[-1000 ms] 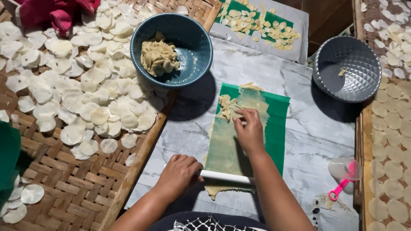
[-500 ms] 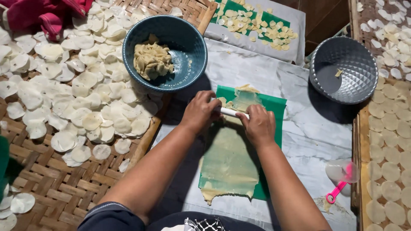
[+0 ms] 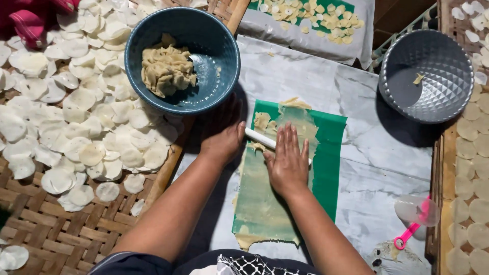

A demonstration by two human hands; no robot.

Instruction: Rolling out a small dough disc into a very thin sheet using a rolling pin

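Note:
A thin sheet of pale dough [image 3: 260, 203] lies spread on a green plastic sheet [image 3: 330, 168] on a marble-patterned tabletop [image 3: 367, 168]. A white rolling tube [image 3: 261, 138] lies across the dough near its far end. My left hand [image 3: 221, 135] presses on the tube's left end, palm down. My right hand [image 3: 288, 160] lies flat over the tube's right part, fingers together and stretched forward. Small lumps of dough [image 3: 262, 121] sit just beyond the tube.
A blue bowl [image 3: 219, 46] with a dough lump [image 3: 167, 69] stands at the left rear. A grey faceted bowl [image 3: 425, 76] stands at the right rear. Several thin white discs [image 3: 76, 132] dry on a woven tray [image 3: 56, 224]. A pink-handled cutter [image 3: 415, 219] lies at the right.
Both hands have rolled the white tube from the near end of the dough toward the far end, then back a little. The dough sheet now lies flattened behind the tube.

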